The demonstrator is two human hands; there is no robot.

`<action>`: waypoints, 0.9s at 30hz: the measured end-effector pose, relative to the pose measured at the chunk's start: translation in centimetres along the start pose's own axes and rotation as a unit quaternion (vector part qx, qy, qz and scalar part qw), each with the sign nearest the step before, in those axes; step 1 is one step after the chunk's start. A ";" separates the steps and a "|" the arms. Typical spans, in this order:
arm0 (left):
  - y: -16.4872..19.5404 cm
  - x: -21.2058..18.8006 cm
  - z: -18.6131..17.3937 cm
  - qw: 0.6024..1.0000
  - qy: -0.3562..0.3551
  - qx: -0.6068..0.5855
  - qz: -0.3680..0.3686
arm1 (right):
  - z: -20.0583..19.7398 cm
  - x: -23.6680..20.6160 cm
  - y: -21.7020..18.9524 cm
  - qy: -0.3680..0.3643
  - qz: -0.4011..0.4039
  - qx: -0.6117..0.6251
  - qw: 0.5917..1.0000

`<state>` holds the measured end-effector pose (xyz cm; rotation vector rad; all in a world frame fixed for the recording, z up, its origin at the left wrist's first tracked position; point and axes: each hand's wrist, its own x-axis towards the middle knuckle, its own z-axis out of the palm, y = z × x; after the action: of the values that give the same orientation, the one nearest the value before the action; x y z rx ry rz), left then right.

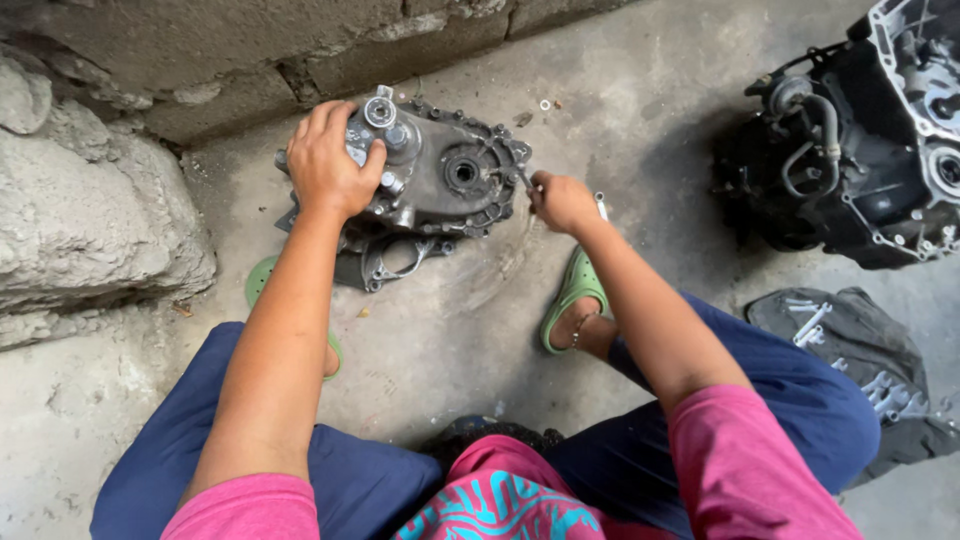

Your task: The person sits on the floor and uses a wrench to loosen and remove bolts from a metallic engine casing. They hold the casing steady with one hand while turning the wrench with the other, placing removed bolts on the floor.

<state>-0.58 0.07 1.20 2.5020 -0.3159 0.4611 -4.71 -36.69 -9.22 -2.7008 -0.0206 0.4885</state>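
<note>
A grey metal gearbox housing [450, 180] with bolts around its rim lies on the concrete floor close to a block wall. My left hand [328, 160] presses down on its upper left part, fingers wrapped over the casting. My right hand [562, 202] grips a thin metal tool [523, 180] whose tip touches the housing's right rim; a silver end of the tool shows past my fist. I squat over it, with green sandals [575, 292] on my feet.
A large dark engine block [860, 150] stands at the upper right. A dark cloth [860, 360] with several wrenches lies at right. Rough stone [90, 220] and the block wall [250, 50] bound the left and back. Small washers [545, 104] lie near the wall.
</note>
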 end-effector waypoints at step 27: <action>0.0 0.2 0.2 1.000 0.001 -0.002 0.003 | 10.5 -0.7 -6.8 -0.116 0.243 0.876 0.401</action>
<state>-0.41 -0.06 1.15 2.4981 -0.3226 0.4646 -8.54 -26.48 -15.39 -0.4087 0.7522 0.4919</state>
